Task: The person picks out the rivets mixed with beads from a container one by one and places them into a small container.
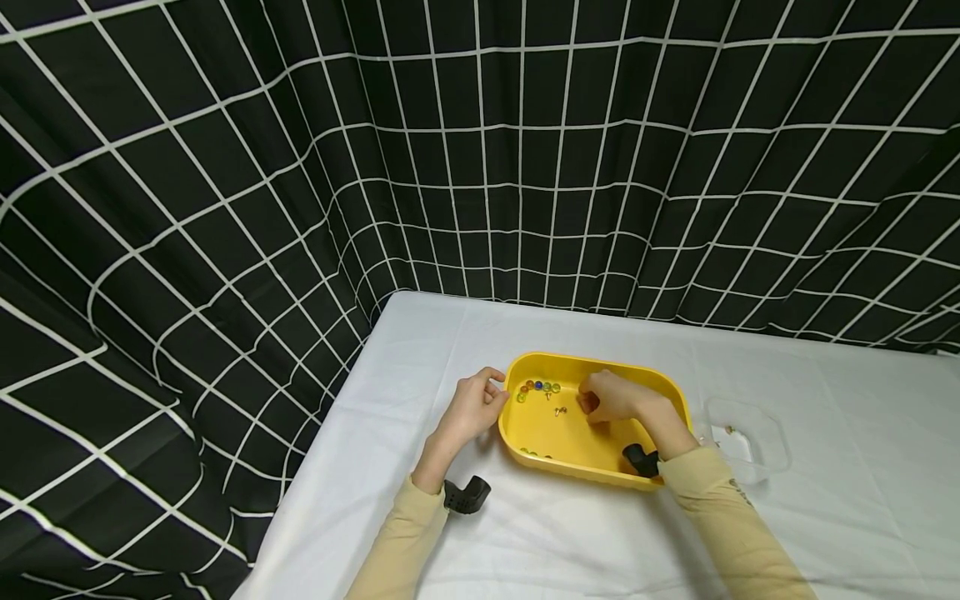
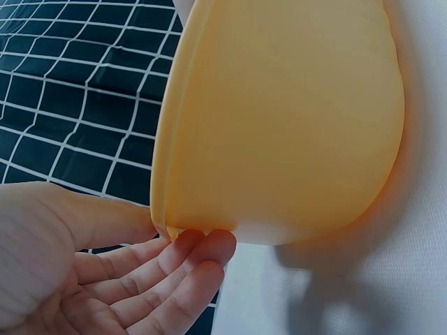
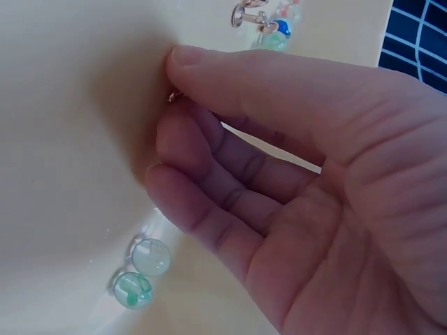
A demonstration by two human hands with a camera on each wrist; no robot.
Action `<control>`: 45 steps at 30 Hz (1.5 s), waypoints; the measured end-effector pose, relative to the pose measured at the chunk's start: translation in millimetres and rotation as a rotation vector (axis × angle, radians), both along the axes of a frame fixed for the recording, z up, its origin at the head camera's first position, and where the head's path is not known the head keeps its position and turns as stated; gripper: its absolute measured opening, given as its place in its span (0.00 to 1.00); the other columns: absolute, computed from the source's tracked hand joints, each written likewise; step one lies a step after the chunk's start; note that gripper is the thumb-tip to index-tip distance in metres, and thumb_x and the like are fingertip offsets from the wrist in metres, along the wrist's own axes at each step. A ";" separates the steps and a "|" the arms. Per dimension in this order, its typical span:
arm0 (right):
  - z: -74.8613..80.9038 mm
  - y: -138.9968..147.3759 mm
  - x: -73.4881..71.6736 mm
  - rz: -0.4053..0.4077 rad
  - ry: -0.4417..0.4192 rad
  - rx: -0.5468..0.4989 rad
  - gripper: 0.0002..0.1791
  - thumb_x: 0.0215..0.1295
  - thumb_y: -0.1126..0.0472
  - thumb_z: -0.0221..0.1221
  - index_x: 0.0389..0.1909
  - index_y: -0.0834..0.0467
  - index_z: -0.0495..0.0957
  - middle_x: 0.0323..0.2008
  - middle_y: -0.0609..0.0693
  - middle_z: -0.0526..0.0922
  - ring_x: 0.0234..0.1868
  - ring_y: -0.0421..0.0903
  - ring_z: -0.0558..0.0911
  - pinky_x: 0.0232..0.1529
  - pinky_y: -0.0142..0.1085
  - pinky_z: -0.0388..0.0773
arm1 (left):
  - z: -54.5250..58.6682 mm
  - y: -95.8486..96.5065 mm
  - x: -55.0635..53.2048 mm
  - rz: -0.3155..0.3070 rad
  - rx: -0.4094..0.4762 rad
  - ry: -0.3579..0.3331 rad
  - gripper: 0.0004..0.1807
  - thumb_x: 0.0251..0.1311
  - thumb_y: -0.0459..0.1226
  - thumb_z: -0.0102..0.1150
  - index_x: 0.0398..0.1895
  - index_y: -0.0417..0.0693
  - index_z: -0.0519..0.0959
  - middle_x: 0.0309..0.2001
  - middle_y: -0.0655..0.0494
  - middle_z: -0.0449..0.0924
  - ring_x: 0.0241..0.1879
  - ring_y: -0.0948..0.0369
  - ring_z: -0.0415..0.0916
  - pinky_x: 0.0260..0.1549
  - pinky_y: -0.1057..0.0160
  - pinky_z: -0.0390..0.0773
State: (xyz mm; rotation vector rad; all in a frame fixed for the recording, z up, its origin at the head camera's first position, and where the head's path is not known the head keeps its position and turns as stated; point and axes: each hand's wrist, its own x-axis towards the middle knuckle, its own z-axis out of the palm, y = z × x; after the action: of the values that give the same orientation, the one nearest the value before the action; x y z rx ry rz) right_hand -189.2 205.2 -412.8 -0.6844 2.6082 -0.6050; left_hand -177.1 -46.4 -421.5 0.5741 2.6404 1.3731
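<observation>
My left hand (image 1: 474, 406) holds the left end of a yellow plastic tub (image 2: 279, 118), its thumb and fingertips at the rim. Inside the tub, my right hand (image 3: 258, 160) pinches a small shiny metal piece (image 3: 174, 96) between thumb and forefinger; most of it is hidden. Several loose brass-coloured pieces (image 1: 560, 411), each with a flat round head and a short shank, lie on the tub floor. A blue marble (image 1: 538, 386) sits in a row of coloured glass marbles along the far left wall. Two clear-green marbles (image 3: 133, 289) rest by the near wall.
To the right of the tub stands a clear plastic container (image 1: 772, 450) with a few small brass-coloured pieces in it. A white cloth (image 1: 847, 500) covers the table. Black curtains with a white grid (image 1: 555, 158) hang behind and at the left.
</observation>
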 end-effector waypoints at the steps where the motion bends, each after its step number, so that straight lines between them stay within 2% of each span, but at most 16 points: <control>1: -0.1 0.0 0.4 0.001 -0.002 0.000 0.09 0.47 0.76 0.60 0.19 0.61 0.71 0.16 0.45 0.64 0.19 0.38 0.65 0.24 0.29 0.60 | -0.1 0.2 0.0 0.001 0.000 0.001 0.14 0.61 0.30 0.54 0.49 0.32 0.73 0.29 0.51 0.77 0.23 0.63 0.73 0.21 0.70 0.74; 12: 5.2 3.7 3.5 0.007 -0.040 0.007 0.08 0.47 0.74 0.61 0.19 0.61 0.73 0.17 0.45 0.67 0.20 0.38 0.66 0.24 0.28 0.62 | -0.9 1.7 0.1 0.003 0.003 0.011 0.14 0.61 0.30 0.55 0.48 0.32 0.73 0.28 0.51 0.77 0.23 0.64 0.73 0.21 0.70 0.74; 28: 12.9 13.8 5.5 -0.010 -0.068 -0.075 0.08 0.51 0.69 0.64 0.19 0.62 0.75 0.16 0.45 0.72 0.19 0.37 0.69 0.23 0.29 0.66 | -0.6 1.5 0.6 -0.002 0.000 0.016 0.14 0.62 0.30 0.54 0.49 0.32 0.73 0.29 0.50 0.77 0.23 0.63 0.74 0.21 0.70 0.74; 35: 13.5 20.6 5.6 -0.051 -0.075 -0.089 0.08 0.50 0.67 0.65 0.20 0.61 0.76 0.17 0.44 0.72 0.20 0.38 0.69 0.24 0.30 0.66 | -0.8 1.4 0.1 -0.004 0.001 0.019 0.14 0.62 0.30 0.54 0.49 0.32 0.73 0.29 0.50 0.77 0.24 0.63 0.74 0.22 0.70 0.75; 45: 25.5 30.3 8.3 -0.118 -0.089 -0.074 0.07 0.52 0.67 0.63 0.20 0.61 0.75 0.18 0.46 0.72 0.21 0.40 0.69 0.25 0.31 0.66 | -2.5 0.3 -0.8 -0.002 0.000 0.024 0.14 0.62 0.30 0.54 0.49 0.32 0.73 0.29 0.50 0.77 0.24 0.63 0.74 0.22 0.70 0.75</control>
State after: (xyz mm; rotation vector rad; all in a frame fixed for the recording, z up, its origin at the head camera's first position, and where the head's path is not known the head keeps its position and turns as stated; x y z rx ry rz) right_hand -180.9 235.5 -387.3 -0.5153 2.5681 -0.7528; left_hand -177.9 -46.1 -424.0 0.5972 2.6580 1.3742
